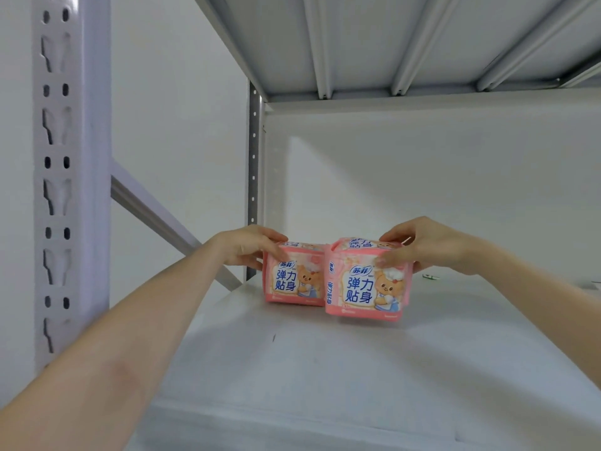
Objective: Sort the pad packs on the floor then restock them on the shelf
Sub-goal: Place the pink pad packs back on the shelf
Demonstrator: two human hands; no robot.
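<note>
On shelf (292,369), fingers (387,262) round pad packs (361,289)

Two pad packs, side by side on shelf.
The left pack (294,281) stands on the shelf board (325,369) near the rear upright (253,177); the right pack (367,284) touches its right side, slightly forward. The left hand (250,245) grips the former's top, the right hand (426,247) the latter's.

Two pink pad packs (338,281) stand upright, touching, on the white shelf (292,369).
</note>
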